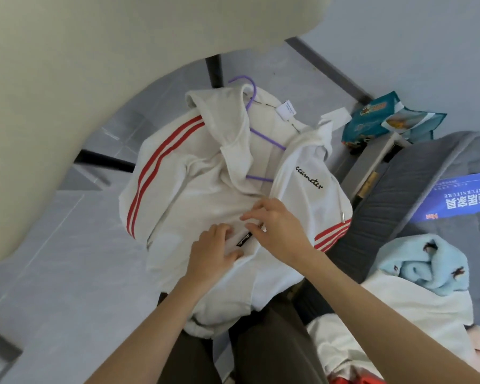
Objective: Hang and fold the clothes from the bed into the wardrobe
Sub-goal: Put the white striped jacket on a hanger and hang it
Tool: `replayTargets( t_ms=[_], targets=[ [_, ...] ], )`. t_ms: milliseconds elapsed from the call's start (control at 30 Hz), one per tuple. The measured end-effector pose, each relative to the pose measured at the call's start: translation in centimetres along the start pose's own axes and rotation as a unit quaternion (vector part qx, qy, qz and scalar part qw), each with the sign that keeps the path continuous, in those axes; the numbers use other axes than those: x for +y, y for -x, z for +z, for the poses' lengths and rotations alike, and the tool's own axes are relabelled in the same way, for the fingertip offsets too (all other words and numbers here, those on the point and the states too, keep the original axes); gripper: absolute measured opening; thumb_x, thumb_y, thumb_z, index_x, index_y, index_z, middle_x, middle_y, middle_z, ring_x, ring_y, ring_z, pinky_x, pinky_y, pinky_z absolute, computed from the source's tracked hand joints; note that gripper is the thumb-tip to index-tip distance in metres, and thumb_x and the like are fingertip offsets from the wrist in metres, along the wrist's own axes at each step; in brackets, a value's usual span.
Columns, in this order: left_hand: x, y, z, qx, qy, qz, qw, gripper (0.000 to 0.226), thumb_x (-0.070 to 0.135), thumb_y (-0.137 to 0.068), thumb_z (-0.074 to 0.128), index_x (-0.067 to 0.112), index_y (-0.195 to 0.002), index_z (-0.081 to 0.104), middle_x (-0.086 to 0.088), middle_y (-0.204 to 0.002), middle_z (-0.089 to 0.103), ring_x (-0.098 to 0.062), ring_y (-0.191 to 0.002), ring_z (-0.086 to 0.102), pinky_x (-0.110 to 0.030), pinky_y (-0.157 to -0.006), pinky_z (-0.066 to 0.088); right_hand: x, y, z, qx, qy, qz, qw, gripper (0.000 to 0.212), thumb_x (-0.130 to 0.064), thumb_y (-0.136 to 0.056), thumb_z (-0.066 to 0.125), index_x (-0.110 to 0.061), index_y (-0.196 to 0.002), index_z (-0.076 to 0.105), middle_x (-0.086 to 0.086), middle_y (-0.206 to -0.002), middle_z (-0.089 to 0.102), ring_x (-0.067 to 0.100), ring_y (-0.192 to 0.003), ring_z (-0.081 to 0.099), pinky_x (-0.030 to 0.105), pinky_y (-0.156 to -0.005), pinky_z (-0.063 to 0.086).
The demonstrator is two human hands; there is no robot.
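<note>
A white hooded jacket (194,173) with red stripes lies spread over my lap, its front partly apart. A purple hanger (263,139) sits inside it, hook poking out past the hood. My left hand (214,256) grips the left front edge near a small black label. My right hand (277,228) pinches the right front edge beside it, at the zip. More clothes lie on the bed at the right: a light blue fleece garment (424,261) on top of a white garment (399,322).
A large cream-coloured surface (67,79) fills the upper left, close by. The grey mattress (399,195) runs along the right with a blue printed sheet (466,198) on it. A teal snack bag (383,117) lies on the grey tiled floor (53,273) beyond.
</note>
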State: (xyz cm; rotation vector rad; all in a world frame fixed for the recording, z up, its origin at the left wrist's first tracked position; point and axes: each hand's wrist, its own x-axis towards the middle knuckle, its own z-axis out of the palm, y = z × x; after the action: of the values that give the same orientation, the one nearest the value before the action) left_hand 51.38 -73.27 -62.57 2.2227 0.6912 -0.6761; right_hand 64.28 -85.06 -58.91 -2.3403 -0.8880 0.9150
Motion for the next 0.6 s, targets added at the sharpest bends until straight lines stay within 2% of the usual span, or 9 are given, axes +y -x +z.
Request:
replayTargets(
  t_ms=[100, 200, 300, 400, 500, 600],
  targets=[
    [0.0, -0.8, -0.2, 0.004, -0.026, 0.003, 1.000, 0.030, 0.038, -0.084, 0.066, 0.021, -0.105, 0.054, 0.006, -0.100, 0.055, -0.019, -0.093, 0.056, -0.036, -0.079, 0.046, 0.7, -0.6, 1.3, -0.058, 0.139, -0.021, 0.988, 0.034, -0.011, -0.085, 0.060, -0.022, -0.116, 0.063, -0.003, -0.117, 0.052, 0.017, -0.115, 0.043, 0.026, -0.089, 0.037],
    [-0.5, -1.2, -0.7, 0.001, 0.008, 0.005, 1.000, 0.014, 0.032, -0.086, 0.066, 0.019, -0.092, 0.061, 0.002, -0.084, 0.061, -0.022, -0.084, 0.060, -0.031, -0.070, 0.041, 1.4, -1.0, 1.9, -0.079, 0.169, 0.004, 0.982, 0.034, -0.012, -0.080, 0.065, -0.022, -0.112, 0.060, -0.002, -0.117, 0.048, 0.020, -0.110, 0.044, 0.025, -0.088, 0.032],
    [-1.4, -1.0, -1.0, 0.006, 0.021, 0.005, 1.000, 0.013, 0.031, -0.088, 0.065, 0.018, -0.090, 0.063, 0.002, -0.082, 0.063, -0.021, -0.081, 0.060, -0.031, -0.070, 0.041, 1.8, -1.1, 2.3, -0.065, 0.196, -0.009, 0.978, 0.029, -0.027, -0.081, 0.069, -0.025, -0.108, 0.061, -0.002, -0.114, 0.049, 0.022, -0.103, 0.047, 0.029, -0.088, 0.031],
    [-2.2, -0.7, -1.5, 0.007, 0.075, -0.015, 0.997, 0.014, 0.029, -0.087, 0.066, 0.016, -0.092, 0.065, 0.002, -0.083, 0.065, -0.017, -0.079, 0.060, -0.027, -0.069, 0.043, 1.6, -0.9, 2.5, -0.038, 0.227, -0.063, 0.971, 0.020, -0.033, -0.089, 0.062, -0.024, -0.106, 0.065, -0.001, -0.109, 0.056, 0.024, -0.100, 0.053, 0.035, -0.087, 0.035],
    [-3.6, 0.0, -2.5, 0.006, 0.104, -0.036, 0.994, 0.013, 0.028, -0.089, 0.064, 0.017, -0.095, 0.064, 0.008, -0.080, 0.061, -0.009, -0.074, 0.056, -0.014, -0.060, 0.036, 0.4, -0.9, 3.0, 0.041, 0.173, -0.135, 0.975, 0.013, -0.020, -0.090, 0.064, -0.011, -0.096, 0.073, 0.005, -0.088, 0.066, 0.028, -0.081, 0.063, 0.042, -0.072, 0.049],
    [-5.2, 0.9, -3.7, 0.022, 0.104, -0.053, 0.993, 0.011, 0.029, -0.091, 0.062, 0.018, -0.093, 0.061, 0.010, -0.076, 0.058, -0.006, -0.070, 0.053, -0.010, -0.057, 0.032, -1.1, -1.7, 3.2, 0.153, 0.030, -0.076, 0.985, 0.009, -0.012, -0.087, 0.068, -0.007, -0.091, 0.075, 0.005, -0.078, 0.067, 0.027, -0.069, 0.060, 0.039, -0.062, 0.050]
  ],
)
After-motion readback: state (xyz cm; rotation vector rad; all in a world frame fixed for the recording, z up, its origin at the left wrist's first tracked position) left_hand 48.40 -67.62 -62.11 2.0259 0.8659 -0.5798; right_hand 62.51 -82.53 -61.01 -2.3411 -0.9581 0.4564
